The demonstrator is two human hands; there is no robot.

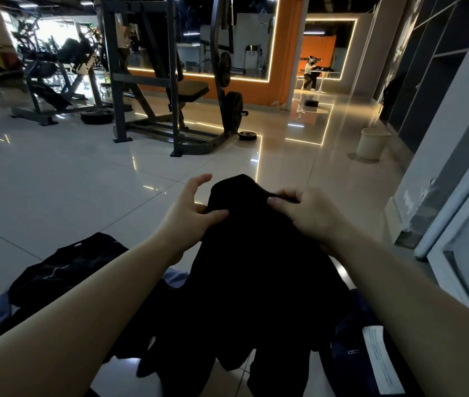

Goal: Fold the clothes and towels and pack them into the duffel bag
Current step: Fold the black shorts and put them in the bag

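A black garment [244, 267] hangs at frame centre, raised between both hands. The left hand [190, 213] pinches its upper edge with thumb and curled fingers; the right hand [305, 210] grips the same edge. More dark clothing [64, 267] lies on the floor [55, 181] at lower left.

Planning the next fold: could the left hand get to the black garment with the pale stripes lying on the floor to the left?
Probably yes, once it lets go. The left hand now pinches the held black garment; the striped garment lies uncovered beside that forearm, nothing between.
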